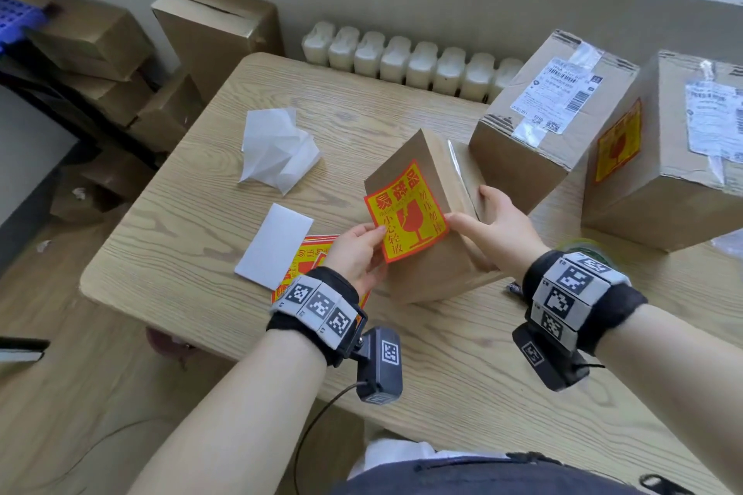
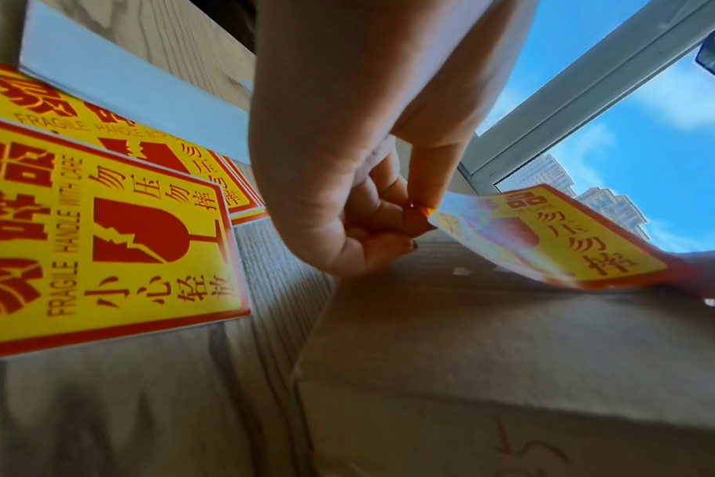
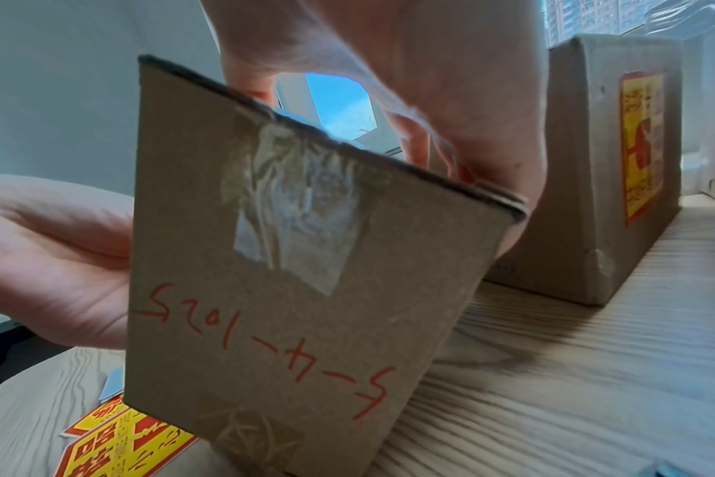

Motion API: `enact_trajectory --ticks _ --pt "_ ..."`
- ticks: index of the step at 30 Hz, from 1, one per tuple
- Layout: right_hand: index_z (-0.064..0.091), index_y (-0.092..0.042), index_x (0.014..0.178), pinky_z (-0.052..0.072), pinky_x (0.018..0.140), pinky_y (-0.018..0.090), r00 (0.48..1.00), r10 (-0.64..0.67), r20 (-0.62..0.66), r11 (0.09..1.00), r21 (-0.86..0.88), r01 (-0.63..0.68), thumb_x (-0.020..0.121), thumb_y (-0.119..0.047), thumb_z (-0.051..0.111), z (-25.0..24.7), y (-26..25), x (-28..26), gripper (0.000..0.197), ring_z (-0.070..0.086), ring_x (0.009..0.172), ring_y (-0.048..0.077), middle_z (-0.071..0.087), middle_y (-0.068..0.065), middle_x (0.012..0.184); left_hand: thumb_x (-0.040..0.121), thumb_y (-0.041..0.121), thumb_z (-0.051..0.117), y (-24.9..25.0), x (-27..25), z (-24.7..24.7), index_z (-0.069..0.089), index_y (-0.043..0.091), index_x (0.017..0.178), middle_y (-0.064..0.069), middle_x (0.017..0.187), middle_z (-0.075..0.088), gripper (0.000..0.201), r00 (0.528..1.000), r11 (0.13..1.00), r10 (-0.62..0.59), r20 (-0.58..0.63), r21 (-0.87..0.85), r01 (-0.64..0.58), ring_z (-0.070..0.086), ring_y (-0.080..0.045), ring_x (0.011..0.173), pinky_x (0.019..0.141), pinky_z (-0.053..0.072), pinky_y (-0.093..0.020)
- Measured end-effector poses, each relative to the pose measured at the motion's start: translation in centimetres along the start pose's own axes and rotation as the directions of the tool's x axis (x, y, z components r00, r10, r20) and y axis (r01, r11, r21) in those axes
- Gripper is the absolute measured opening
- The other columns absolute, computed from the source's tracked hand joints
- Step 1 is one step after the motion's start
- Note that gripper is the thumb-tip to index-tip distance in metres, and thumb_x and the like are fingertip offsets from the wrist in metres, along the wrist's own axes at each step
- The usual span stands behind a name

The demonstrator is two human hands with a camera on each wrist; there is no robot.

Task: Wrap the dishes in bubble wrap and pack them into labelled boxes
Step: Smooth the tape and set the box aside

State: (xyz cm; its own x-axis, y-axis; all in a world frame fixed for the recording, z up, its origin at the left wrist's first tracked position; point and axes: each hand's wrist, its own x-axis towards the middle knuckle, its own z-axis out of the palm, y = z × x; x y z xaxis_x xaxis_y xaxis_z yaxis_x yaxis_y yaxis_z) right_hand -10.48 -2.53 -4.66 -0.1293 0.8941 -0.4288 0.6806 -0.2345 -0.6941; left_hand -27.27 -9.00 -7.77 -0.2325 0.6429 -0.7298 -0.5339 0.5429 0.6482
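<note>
The left hand (image 1: 356, 253) pinches the lower corner of a yellow and red fragile sticker (image 1: 406, 211) between thumb and fingertips, and the left wrist view shows the sticker curling away from the cardboard at that corner. The right hand (image 1: 492, 231) grasps a small brown box (image 1: 432, 257), its thumb pressing the sticker's far edge against the box's near side while the fingers wrap over the taped top edge. The box stands tilted on a pale wooden table (image 1: 201, 237), resting on its lower edge; the right wrist view shows red handwriting and a patch of clear tape on one of its faces. Just left of the box, under the left wrist, lies a stack of matching stickers (image 2: 103, 245), and a blank white backing sheet (image 1: 275, 245) rests partly over them. Further left of the box sits a crumpled wad of white paper (image 1: 277, 151). Right of the small box stand two bigger taped boxes: the nearer one (image 1: 534, 121) carries a shipping label, and the farther one (image 1: 663, 157) bears a fragile sticker on its side. Beyond the box, past the table's back edge, a white radiator (image 1: 406, 60) runs under the windowsill, and more cartons (image 1: 217, 24) are stacked on the floor against the wall.
</note>
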Motion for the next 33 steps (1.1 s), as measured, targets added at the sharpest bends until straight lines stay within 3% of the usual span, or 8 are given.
enact_trajectory --ticks 5,11,16,19,22,27,29,33 --pt "0.023 -0.023 0.148 0.039 0.105 0.040 1.000 -0.005 0.017 1.000 -0.014 0.005 0.078 -0.051 0.064 -0.2 -0.1 0.0 0.086 0.039 0.131 0.023 0.037 0.004 0.147 0.098 0.009 0.047 -0.1 0.1 0.3 0.056 0.015 0.084 0.005 0.056 0.066 0.018 0.999 0.998 0.034 -0.020 -0.053 -0.035 0.060 -0.003 0.045 0.039 0.039 -0.013" --pt "0.019 -0.020 0.150 0.033 0.105 0.034 0.998 -0.013 0.061 1.000 -0.002 0.013 0.083 -0.051 0.061 -0.3 0.0 -0.1 0.085 0.035 0.134 0.022 0.032 0.006 0.151 0.098 0.008 0.047 0.0 0.1 0.6 0.056 0.012 0.086 0.000 0.064 0.065 0.016 0.999 0.998 0.047 -0.022 -0.042 -0.048 0.059 -0.003 0.043 0.036 0.040 -0.013" --pt "0.019 -0.020 0.151 0.031 0.105 0.033 0.997 -0.007 0.080 0.998 0.059 0.002 0.083 -0.048 0.062 -0.4 0.0 -0.1 0.085 0.032 0.136 0.022 0.029 0.005 0.152 0.099 0.004 0.043 -0.1 0.4 0.7 0.052 0.011 0.079 0.005 0.047 0.061 0.023 0.998 0.998 0.061 -0.025 -0.033 -0.061 0.056 -0.002 0.038 0.035 0.040 -0.012" --pt "0.019 -0.022 0.151 0.031 0.109 0.036 0.997 -0.004 0.082 0.998 0.062 -0.001 0.080 -0.053 0.064 -0.3 0.1 -0.1 0.089 0.032 0.136 0.023 0.029 0.007 0.151 0.099 0.005 0.043 -0.2 0.6 0.6 0.052 0.011 0.081 0.000 0.058 0.063 0.022 0.997 0.998 0.066 -0.029 0.001 -0.066 0.057 -0.002 0.039 0.036 0.041 -0.013" --pt "0.019 -0.024 0.151 0.028 0.111 0.038 0.996 0.006 0.090 0.998 0.058 -0.012 0.063 -0.064 0.058 -0.3 0.0 -0.2 0.104 0.030 0.137 0.023 0.029 0.006 0.151 0.100 0.006 0.042 -0.2 0.7 0.6 0.051 0.011 0.083 -0.006 0.075 0.059 0.020 0.997 0.998 0.067 -0.041 0.021 -0.067 0.058 -0.001 0.040 0.036 0.042 -0.013" --pt "0.018 -0.022 0.151 0.027 0.111 0.040 0.996 -0.001 0.084 0.998 0.059 -0.004 0.072 -0.061 0.062 -0.1 0.1 -0.1 0.099 0.029 0.138 0.023 0.027 0.007 0.153 0.098 0.006 0.047 -0.5 1.0 0.4 0.053 0.011 0.082 -0.006 0.077 0.059 0.018 0.995 0.993 0.096 -0.039 0.073 -0.093 0.058 0.000 0.040 0.038 0.043 -0.013" --pt "0.018 -0.022 0.151 0.027 0.111 0.040 0.997 -0.007 0.078 0.999 0.053 0.003 0.080 -0.054 0.063 -0.1 0.2 0.0 0.090 0.028 0.139 0.023 0.026 0.007 0.153 0.095 0.006 0.053 -0.6 1.2 0.3 0.055 0.011 0.082 -0.007 0.079 0.062 0.015 0.993 0.988 0.113 -0.044 0.109 -0.108 0.061 -0.002 0.046 0.040 0.044 -0.013" --pt "0.018 -0.022 0.151 0.026 0.111 0.039 0.998 -0.016 0.068 0.999 0.047 0.013 0.083 -0.050 0.061 -0.1 0.3 0.0 0.085 0.028 0.139 0.022 0.026 0.006 0.153 0.084 0.013 0.070 -1.0 2.0 0.1 0.061 0.015 0.081 -0.015 0.101 0.070 0.011 0.982 0.957 0.178 -0.066 0.242 -0.157 0.068 -0.024 0.087 0.064 0.050 -0.023"
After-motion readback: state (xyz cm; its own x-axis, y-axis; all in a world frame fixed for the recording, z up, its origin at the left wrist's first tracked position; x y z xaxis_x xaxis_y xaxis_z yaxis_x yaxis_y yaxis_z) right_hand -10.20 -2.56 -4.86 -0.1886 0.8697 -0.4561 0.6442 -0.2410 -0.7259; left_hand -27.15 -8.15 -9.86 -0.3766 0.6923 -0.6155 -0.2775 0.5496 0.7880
